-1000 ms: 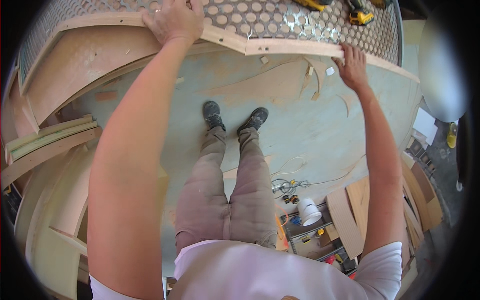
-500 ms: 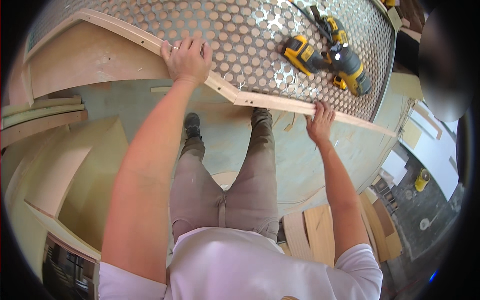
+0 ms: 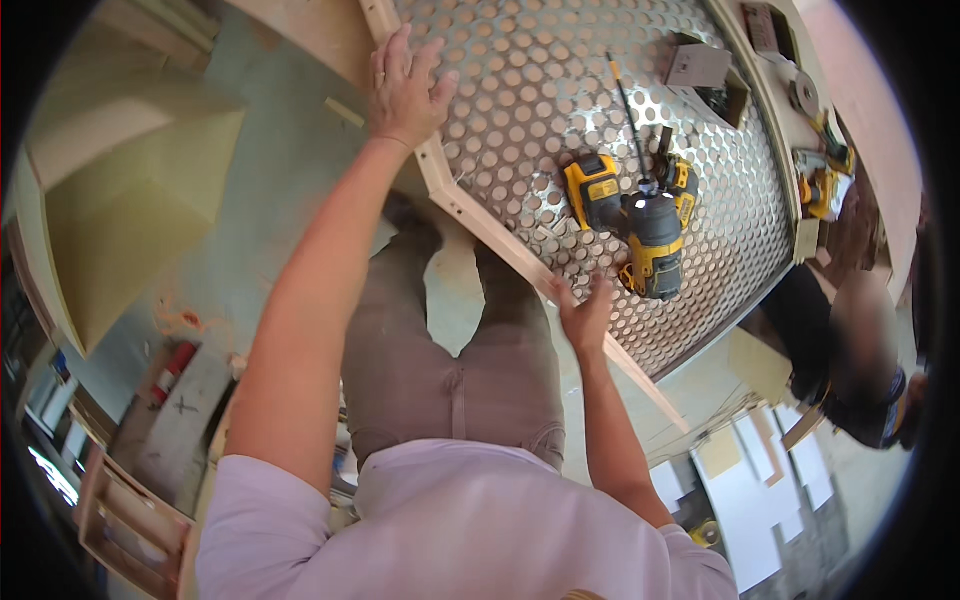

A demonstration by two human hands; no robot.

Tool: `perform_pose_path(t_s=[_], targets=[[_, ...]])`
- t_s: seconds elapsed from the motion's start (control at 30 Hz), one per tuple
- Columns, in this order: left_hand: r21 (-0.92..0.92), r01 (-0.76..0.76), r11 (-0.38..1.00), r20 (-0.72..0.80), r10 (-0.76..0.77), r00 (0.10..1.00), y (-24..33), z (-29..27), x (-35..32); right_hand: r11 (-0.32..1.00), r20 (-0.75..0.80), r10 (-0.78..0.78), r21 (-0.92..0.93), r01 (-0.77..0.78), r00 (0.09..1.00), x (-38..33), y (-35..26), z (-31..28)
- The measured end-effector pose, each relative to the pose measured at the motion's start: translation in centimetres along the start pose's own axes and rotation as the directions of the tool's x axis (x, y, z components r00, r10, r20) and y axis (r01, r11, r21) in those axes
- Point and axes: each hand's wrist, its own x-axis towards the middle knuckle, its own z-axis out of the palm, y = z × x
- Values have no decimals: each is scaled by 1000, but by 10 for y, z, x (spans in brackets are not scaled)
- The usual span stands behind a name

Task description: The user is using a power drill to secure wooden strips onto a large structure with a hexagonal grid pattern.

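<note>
- Left hand (image 3: pixel 405 90) reaches far forward on a straight arm, fingers spread, palm flat on the wooden edge strip (image 3: pixel 470 215) of the perforated surface (image 3: pixel 520 100).
- Right hand (image 3: pixel 585 315) sits nearer the body, elbow bent, fingers open and pressed against the same strip lower down.
- The hands are well apart; neither grips anything.
- Just beyond the right hand, two yellow-and-black power drills (image 3: pixel 640 215) lie on the surface.
- Farther off, an open box (image 3: pixel 705 75); its contents can't be made out.
</note>
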Motion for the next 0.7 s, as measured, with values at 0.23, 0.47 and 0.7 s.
perform_pose_path(t_s=[0.23,0.47,0.7], targets=[[-697,713,73,316,-861,398,124,-1,-189,824,-95,-417,380,420,904,113,-63,-83],[-720,692,-57,391,-857,337,196,20,-159,736,253,-662,397,548,706,79,-104,-122],[-690,723,-32,291,-927,236,200,26,-157,809,442,-545,55,585,712,13,-130,-122]])
